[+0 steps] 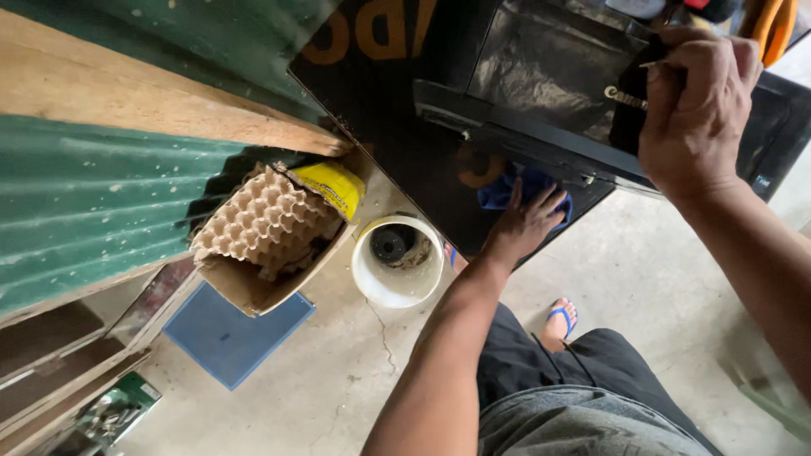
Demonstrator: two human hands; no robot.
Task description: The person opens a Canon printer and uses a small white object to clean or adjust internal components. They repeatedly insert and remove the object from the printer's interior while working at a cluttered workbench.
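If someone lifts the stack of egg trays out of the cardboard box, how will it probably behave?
The egg trays look like moulded paper pulp, so probably light for their size and fairly stiff. As a loose stack leaning in the tilted cardboard box, they may slide apart when lifted. The thin dimpled edges likely crush or tear under hard squeezing.
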